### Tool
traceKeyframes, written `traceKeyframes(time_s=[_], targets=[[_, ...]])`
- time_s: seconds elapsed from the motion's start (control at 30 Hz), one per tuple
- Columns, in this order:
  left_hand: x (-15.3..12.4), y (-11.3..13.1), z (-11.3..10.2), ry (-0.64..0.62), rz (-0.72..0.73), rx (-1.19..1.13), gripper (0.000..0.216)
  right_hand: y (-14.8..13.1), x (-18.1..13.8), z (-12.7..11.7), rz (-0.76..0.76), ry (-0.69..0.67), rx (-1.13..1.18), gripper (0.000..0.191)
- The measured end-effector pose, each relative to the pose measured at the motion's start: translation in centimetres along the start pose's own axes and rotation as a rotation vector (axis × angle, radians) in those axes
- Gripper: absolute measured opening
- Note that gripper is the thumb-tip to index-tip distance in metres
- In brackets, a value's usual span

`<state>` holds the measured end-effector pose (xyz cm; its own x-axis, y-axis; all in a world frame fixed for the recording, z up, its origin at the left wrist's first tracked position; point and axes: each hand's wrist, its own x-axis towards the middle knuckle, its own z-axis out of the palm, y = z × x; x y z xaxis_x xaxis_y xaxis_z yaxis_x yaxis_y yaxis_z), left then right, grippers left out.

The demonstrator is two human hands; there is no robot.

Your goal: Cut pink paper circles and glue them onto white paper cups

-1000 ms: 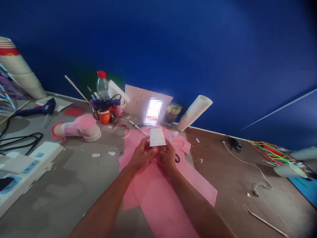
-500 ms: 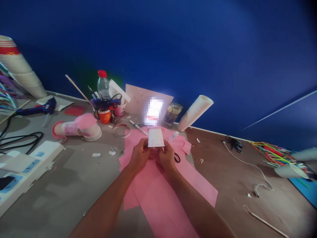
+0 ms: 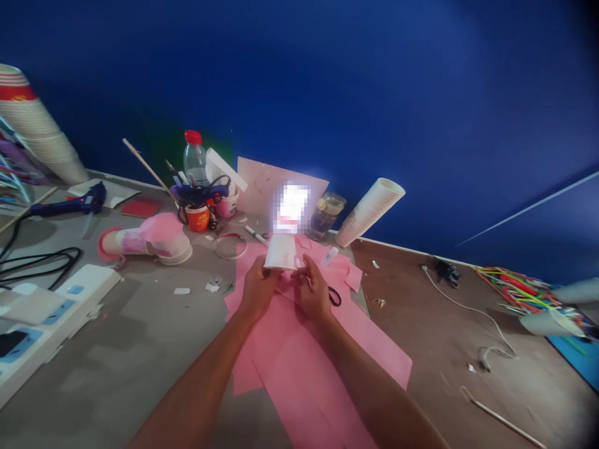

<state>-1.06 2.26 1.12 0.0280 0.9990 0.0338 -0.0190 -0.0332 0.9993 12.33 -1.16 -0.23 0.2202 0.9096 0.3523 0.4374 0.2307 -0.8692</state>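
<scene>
A white paper cup [image 3: 281, 252] is tilted with its wide rim toward me, above the pink paper sheets [image 3: 304, 374]. My left hand [image 3: 258, 287] is closed on the cup's lower left side. My right hand [image 3: 312, 292] is just right of the cup, fingers bent but apart, with nothing visibly gripped. Faint markings show on the cup's side. Black scissor handles [image 3: 334, 297] stick out beside my right wrist. A bright, blurred-out screen [image 3: 292, 207] stands behind the cup.
On the left are a pink-covered cup assembly [image 3: 145, 240], a power strip [image 3: 60, 321] and a glue gun [image 3: 84, 201]. A leaning cup stack [image 3: 369, 212] and a jar [image 3: 327, 215] stand behind. Coloured sticks [image 3: 519, 290] and a white cable [image 3: 468, 308] lie right.
The cup has shifted left and tilted, staying in my left hand. My right hand has come off it, and its fingers have opened.
</scene>
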Motion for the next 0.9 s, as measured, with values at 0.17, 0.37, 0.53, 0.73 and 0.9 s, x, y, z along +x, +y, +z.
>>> traceKeyframes(time_s=[0.17, 0.37, 0.53, 0.73, 0.9], targets=[[0.3, -0.4, 0.0, 0.01, -0.016, -0.055, 0.024, -0.1, -0.2, -0.2, 0.065, 0.064, 0.0, 0.034], [0.4, -0.7, -0.1, 0.012, -0.012, -0.033, 0.024, -0.8, -0.1, -0.1, 0.081, 0.16, 0.28, 0.03], [0.2, -0.8, 0.0, -0.045, 0.014, -0.019, 0.026, -0.7, 0.3, -0.3, 0.166, 0.102, 0.471, 0.041], [-0.4, -0.8, 0.1, -0.104, 0.13, 0.115, 0.03, -0.8, 0.6, -0.5, 0.236, -0.09, 0.398, 0.039], [-0.9, -0.4, 0.1, -0.176, 0.189, 0.227, 0.033, -2.1, 1.0, -0.9, 0.274, -0.145, 0.397, 0.039]])
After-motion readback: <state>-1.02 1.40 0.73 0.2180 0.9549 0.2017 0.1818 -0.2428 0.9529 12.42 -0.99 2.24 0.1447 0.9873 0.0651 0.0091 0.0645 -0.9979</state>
